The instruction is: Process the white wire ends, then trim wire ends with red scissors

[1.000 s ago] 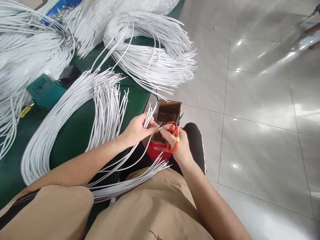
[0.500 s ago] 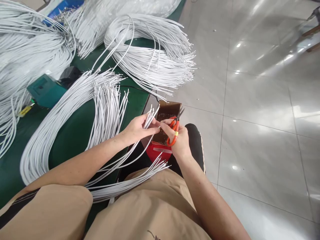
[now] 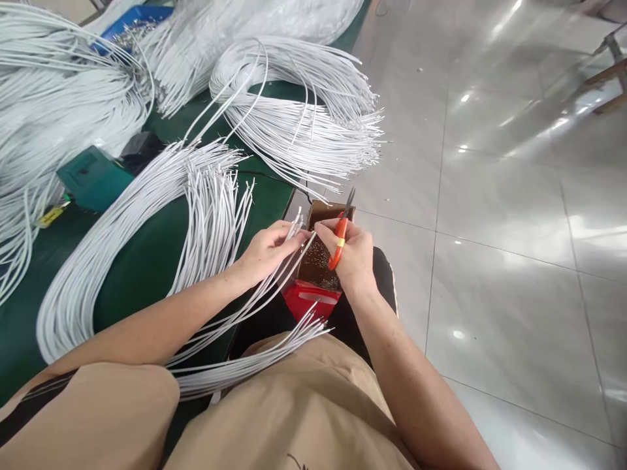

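Several white wires [image 3: 297, 225] are gripped in my left hand [image 3: 264, 254], their ends sticking up past the fingers. My right hand [image 3: 358, 260] keeps a pair of orange-handled scissors [image 3: 339, 240] in the palm, blades pointing up and away. Its thumb and forefinger pinch at the tip of one white wire, close to my left fingertips. Below both hands is an open cardboard box [image 3: 327, 210] with small bits scattered inside and a red piece [image 3: 308, 301] at its near side. More wires [image 3: 264, 365] lie across my lap with their ends to the right.
A curved bundle of white wires [image 3: 73, 287] lies on the green table [image 3: 137, 274] to the left. Another coiled bundle [image 3: 313, 124] overhangs the table's right edge. Further back are a teal device [image 3: 93, 176], a blue tray [image 3: 151, 14] and larger wire heaps. Tiled floor [image 3: 499, 300] is at the right.
The scissors have turned more upright in my right hand, and that hand has shifted slightly. The separate wire has swung up beside the others, its end now at my right fingertips.
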A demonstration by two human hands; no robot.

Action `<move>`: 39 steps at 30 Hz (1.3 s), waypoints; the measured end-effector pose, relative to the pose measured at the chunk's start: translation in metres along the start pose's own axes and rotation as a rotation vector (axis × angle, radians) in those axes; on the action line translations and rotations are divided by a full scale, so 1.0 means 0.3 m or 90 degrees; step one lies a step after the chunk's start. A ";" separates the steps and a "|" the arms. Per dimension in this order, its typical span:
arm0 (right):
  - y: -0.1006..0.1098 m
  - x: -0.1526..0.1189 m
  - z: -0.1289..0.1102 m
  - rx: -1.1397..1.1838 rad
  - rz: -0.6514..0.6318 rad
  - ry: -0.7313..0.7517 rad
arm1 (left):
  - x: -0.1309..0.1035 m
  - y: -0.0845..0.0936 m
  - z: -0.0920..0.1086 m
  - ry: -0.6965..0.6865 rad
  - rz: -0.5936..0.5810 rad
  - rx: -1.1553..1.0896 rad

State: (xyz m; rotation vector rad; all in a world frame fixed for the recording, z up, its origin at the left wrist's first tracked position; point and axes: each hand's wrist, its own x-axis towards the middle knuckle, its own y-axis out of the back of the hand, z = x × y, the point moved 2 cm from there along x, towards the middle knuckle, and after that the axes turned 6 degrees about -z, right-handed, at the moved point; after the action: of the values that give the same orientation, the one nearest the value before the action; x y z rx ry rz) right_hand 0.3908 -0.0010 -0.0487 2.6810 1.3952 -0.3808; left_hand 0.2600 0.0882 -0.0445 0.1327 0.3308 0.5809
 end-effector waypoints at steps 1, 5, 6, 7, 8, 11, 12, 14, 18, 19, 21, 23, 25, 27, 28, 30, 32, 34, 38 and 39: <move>-0.004 -0.006 0.006 0.032 -0.001 -0.018 | 0.001 0.006 -0.006 0.007 0.023 -0.012; -0.028 -0.037 0.032 0.141 -0.006 -0.059 | 0.004 0.011 -0.020 -0.034 0.073 -0.073; -0.035 -0.043 0.037 0.161 -0.011 -0.059 | 0.004 0.005 -0.021 -0.035 0.050 -0.104; -0.041 -0.048 0.041 0.182 -0.017 -0.057 | 0.004 -0.002 -0.022 -0.026 0.015 -0.142; -0.047 -0.052 0.045 0.201 -0.022 -0.055 | 0.004 -0.009 -0.022 -0.008 -0.018 -0.183; -0.057 -0.053 0.053 0.250 -0.058 -0.055 | 0.004 -0.017 -0.023 0.046 -0.060 -0.278; -0.058 -0.051 0.055 0.270 -0.077 -0.059 | 0.005 -0.016 -0.023 0.063 -0.068 -0.295; -0.057 -0.049 0.056 0.318 -0.135 -0.079 | 0.005 -0.013 -0.025 0.099 -0.095 -0.314; -0.025 -0.058 0.056 0.284 -0.168 -0.078 | 0.007 -0.002 -0.029 0.133 -0.100 -0.329; -0.011 -0.062 0.058 0.217 -0.143 -0.069 | 0.007 -0.001 -0.029 0.136 -0.091 -0.332; 0.016 -0.072 0.064 0.035 -0.102 -0.054 | 0.007 0.001 -0.030 0.140 -0.076 -0.328; 0.030 -0.081 0.071 -0.159 -0.093 -0.025 | 0.006 0.000 -0.029 0.138 -0.064 -0.312; 0.030 -0.086 0.077 -0.320 -0.103 0.023 | 0.005 0.000 -0.030 0.135 -0.050 -0.279; 0.023 -0.088 0.081 -0.429 -0.105 0.059 | 0.003 0.001 -0.031 0.132 -0.033 -0.241; 0.018 -0.088 0.082 -0.463 -0.100 0.069 | 0.003 0.002 -0.032 0.129 -0.028 -0.222; 0.012 -0.087 0.082 -0.507 -0.090 0.083 | 0.003 0.003 -0.034 0.117 -0.031 -0.188; 0.008 -0.087 0.078 -0.536 -0.083 0.094 | 0.003 0.004 -0.036 0.102 -0.030 -0.150; 0.007 -0.088 0.075 -0.563 -0.082 0.097 | 0.003 0.006 -0.035 0.082 -0.019 -0.107; 0.012 -0.096 0.070 -0.613 -0.084 0.100 | 0.000 0.008 -0.026 0.056 -0.005 -0.049; 0.013 -0.098 0.069 -0.623 -0.084 0.101 | -0.001 0.008 -0.024 0.055 -0.006 -0.042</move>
State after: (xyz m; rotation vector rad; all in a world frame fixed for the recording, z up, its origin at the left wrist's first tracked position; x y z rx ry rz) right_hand 0.3740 -0.0305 -0.0610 1.8362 1.3073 0.4245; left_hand 0.2561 0.0903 -0.0505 0.0423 0.3953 0.5888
